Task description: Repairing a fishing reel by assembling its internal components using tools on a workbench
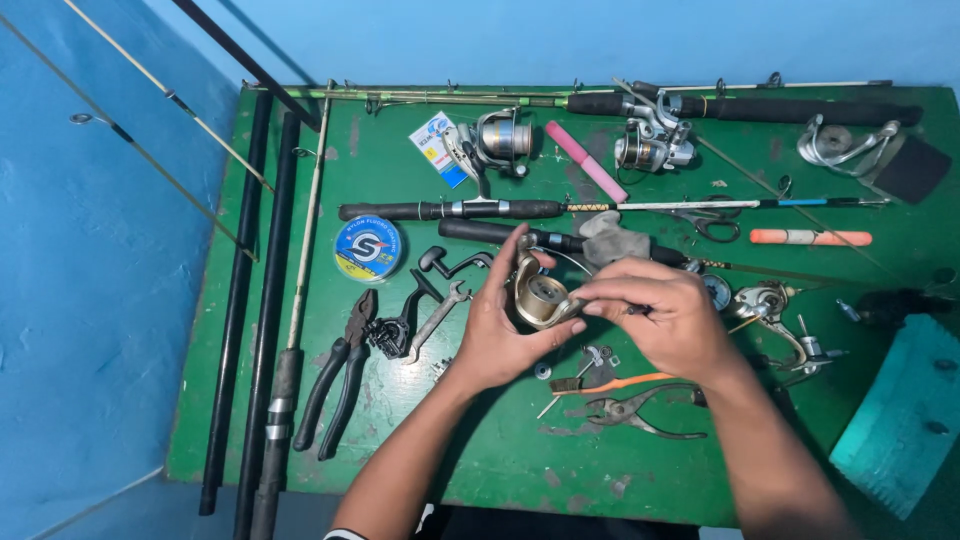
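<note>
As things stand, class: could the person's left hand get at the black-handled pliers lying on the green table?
Probably yes, once freed. The black-handled pliers lie uncovered on the green table just left of the left hand, with only bare table between them. But that hand is cradling the gold reel, so it would have to let go first.

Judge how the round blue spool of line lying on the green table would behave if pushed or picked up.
The spool of line lies flat on its broad face, so a push would probably slide it, not roll it. It looks like rigid plastic, likely light and stiff. Tipped on edge, its round rim could roll across the green table.
</note>
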